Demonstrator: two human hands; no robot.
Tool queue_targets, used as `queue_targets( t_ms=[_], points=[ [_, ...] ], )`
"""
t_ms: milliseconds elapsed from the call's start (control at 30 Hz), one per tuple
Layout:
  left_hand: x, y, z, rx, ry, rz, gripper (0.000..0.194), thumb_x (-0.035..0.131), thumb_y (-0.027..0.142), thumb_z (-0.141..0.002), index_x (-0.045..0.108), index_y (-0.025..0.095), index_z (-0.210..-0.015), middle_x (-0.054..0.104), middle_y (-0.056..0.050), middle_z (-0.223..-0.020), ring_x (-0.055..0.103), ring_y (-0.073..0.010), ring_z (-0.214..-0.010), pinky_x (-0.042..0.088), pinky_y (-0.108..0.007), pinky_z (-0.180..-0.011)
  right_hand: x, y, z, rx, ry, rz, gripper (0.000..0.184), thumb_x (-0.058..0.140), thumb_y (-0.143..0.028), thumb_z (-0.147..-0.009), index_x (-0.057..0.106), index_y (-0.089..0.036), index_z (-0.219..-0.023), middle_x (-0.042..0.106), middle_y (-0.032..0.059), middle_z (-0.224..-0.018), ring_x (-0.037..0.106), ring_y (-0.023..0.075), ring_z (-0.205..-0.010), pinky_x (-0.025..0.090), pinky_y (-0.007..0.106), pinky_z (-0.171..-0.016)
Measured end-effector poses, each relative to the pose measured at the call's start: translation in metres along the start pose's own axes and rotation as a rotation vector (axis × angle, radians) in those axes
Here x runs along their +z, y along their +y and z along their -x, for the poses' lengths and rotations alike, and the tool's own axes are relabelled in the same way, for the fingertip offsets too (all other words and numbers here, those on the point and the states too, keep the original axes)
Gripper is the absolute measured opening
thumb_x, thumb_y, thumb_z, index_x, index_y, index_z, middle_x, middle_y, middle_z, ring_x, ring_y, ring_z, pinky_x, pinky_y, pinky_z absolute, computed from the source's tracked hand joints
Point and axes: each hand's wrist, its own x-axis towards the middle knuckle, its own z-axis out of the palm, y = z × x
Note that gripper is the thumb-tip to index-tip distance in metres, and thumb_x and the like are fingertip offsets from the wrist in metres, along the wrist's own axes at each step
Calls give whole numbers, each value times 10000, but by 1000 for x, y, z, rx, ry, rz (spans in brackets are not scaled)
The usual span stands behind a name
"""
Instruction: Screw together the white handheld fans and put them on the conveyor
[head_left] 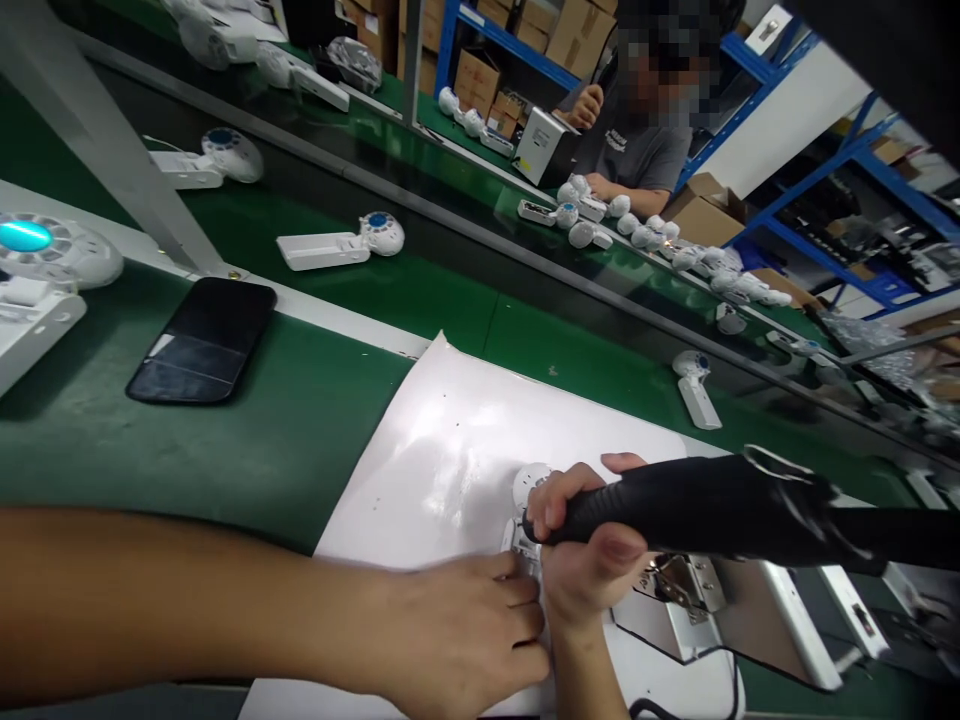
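Note:
A small white fan-like device [529, 484] with a round, slotted head lies on a white sheet [450, 440]. My left hand [472, 635] reaches in from the left, its fingers curled down onto the device's body. My right hand [585, 540] is wrapped round the black handle of what looks like an electric screwdriver [675, 505], held above the device. The tool's tip is hidden behind my hand. Just right of my right hand stands a metal bracket [682, 585] with a bent plate.
A black phone [202, 340] lies on the green mat at left, near a similar device with a lit cyan centre [52, 245]. More white devices [337, 240] sit on the green belt beyond. A co-worker [637, 140] sits opposite; a metal post [120, 140] rises at left.

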Motion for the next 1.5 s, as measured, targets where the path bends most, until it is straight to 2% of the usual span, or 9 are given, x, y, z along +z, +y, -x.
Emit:
queue_targets(
  t_ms=[167, 333, 500, 667, 800, 900, 1033, 1233, 1500],
  points=[
    [1, -3, 2, 57, 3, 50, 401, 767, 396, -853, 651, 181, -1171, 717, -93, -1250, 606, -275, -1157, 429, -400, -1153, -2, 11, 8, -54, -28, 12, 499, 633, -702, -918, 490, -300, -1176, 518, -122, -592, 374, 87, -403, 316, 225, -415],
    [8, -5, 2, 106, 60, -25, 189, 658, 308, -924, 647, 169, -1051, 702, -92, -1029, 604, -273, -961, 462, -425, -1030, -9, -10, 2, -112, -21, 20, 571, 574, -769, -921, 490, -292, -1225, 532, -117, -599, 403, 103, -406, 399, 258, -425],
    [8, -6, 3, 142, 116, 9, 136, 702, 259, -878, 607, 170, -921, 602, -68, -847, 489, -230, -746, 434, -383, -750, -66, -58, -16, -468, 335, 326, 626, 463, -793, -957, 559, -260, -1271, 535, -89, -587, 443, 147, -428, 463, 332, -442],
    [4, -5, 3, 112, 77, 5, 176, 725, 289, -889, 617, 168, -958, 613, -59, -893, 493, -220, -795, 441, -377, -806, -113, -63, -25, -484, 379, 395, 567, 489, -786, -939, 582, -288, -1194, 511, -86, -554, 396, 163, -399, 407, 344, -398],
    [6, -4, 3, 108, 67, 0, 226, 754, 315, -874, 629, 165, -987, 631, -63, -932, 512, -226, -828, 446, -373, -826, -93, -66, -11, -319, 379, 357, 587, 423, -804, -959, 563, -313, -1248, 517, -88, -563, 423, 173, -440, 456, 362, -458],
    [9, -5, 3, 123, 85, 11, 240, 756, 318, -871, 632, 157, -999, 632, -67, -942, 516, -229, -823, 444, -374, -826, -65, -63, 0, -184, 242, 219, 657, 339, -855, -949, 535, -324, -1281, 537, -96, -565, 418, 163, -422, 459, 351, -443],
    [11, -6, 2, 135, 86, 15, 221, 740, 316, -874, 627, 155, -975, 624, -68, -926, 517, -230, -813, 447, -385, -822, -37, -43, 1, -152, 135, 73, 665, 357, -876, -930, 523, -315, -1247, 531, -120, -556, 371, 123, -376, 426, 291, -407],
    [9, -5, 2, 139, 104, 21, 133, 633, 281, -956, 643, 149, -965, 634, -71, -894, 531, -226, -803, 453, -392, -827, -35, -25, -8, -144, 122, 89, 630, 391, -861, -931, 503, -309, -1211, 527, -126, -554, 373, 127, -370, 427, 288, -390],
    [8, -4, 0, 127, 100, 16, 170, 705, 317, -907, 653, 160, -945, 645, -71, -886, 522, -227, -769, 453, -397, -812, -33, -14, -7, -32, 108, 34, 534, 516, -804, -911, 465, -314, -1118, 507, -129, -550, 363, 118, -373, 414, 279, -416]
  ],
)
